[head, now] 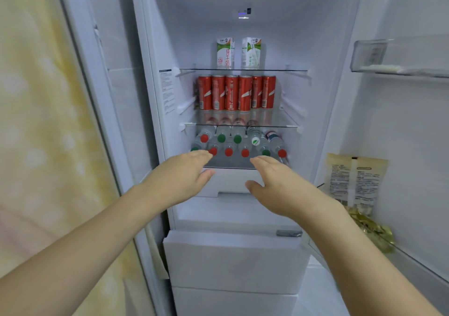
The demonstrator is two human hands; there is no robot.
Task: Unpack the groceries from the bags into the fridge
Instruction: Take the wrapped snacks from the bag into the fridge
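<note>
Plastic bottles (pixel 237 143) on fridge shelf just beyond both hands, left (pixel 181 177) and right (pixel 279 187), flat, empty

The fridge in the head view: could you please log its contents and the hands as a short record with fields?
top shelf: two milk cartons standing side by side
middle shelf: row of red cans, upright
lower shelf: water bottles lying down, red and green caps facing out
door shelf: pale snack packets above a gold bag
left hand: open, holding nothing, reaching toward the bottles
right hand: open, holding nothing, fingers extended
</note>
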